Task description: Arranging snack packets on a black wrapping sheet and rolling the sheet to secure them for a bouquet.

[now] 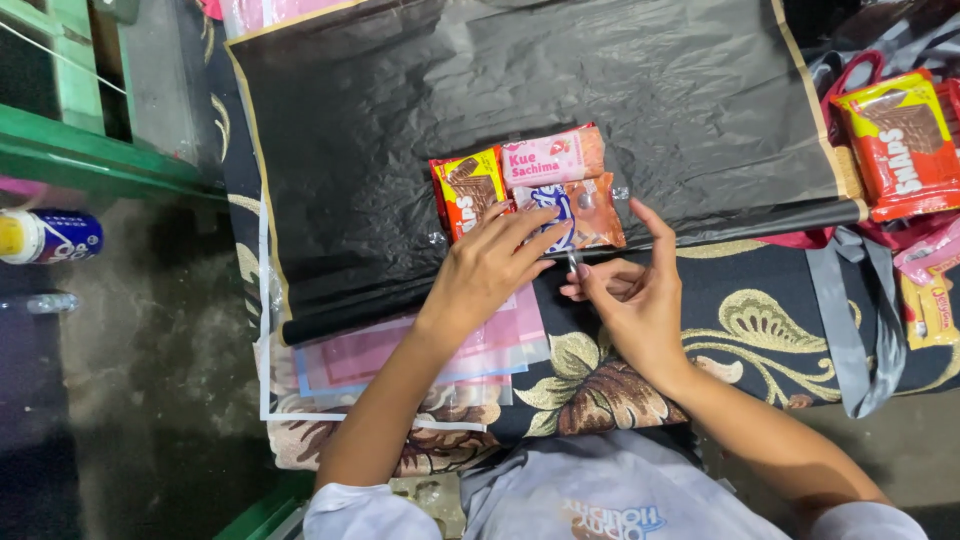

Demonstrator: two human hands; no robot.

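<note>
Step in hand, by look of it: bundling snack packets on black wrapping sheet point(400, 110). Left hand point(490, 265) lies flat, fingers spread, pressing cluster at sheet's near edge: red-yellow wafer packet point(464, 188), pink cake packet point(550, 157), orange-brown packet point(592, 208), blue-white packet point(555, 205) partly under fingers. Right hand point(630, 295) just right of left, thumb and fingers pinching small clear bit, probably tape; cannot tell for sure. Pink plastic bags point(400, 355) below sheet's rolled edge. Next move likely needs packets kept pinned while strip goes across them.
</note>
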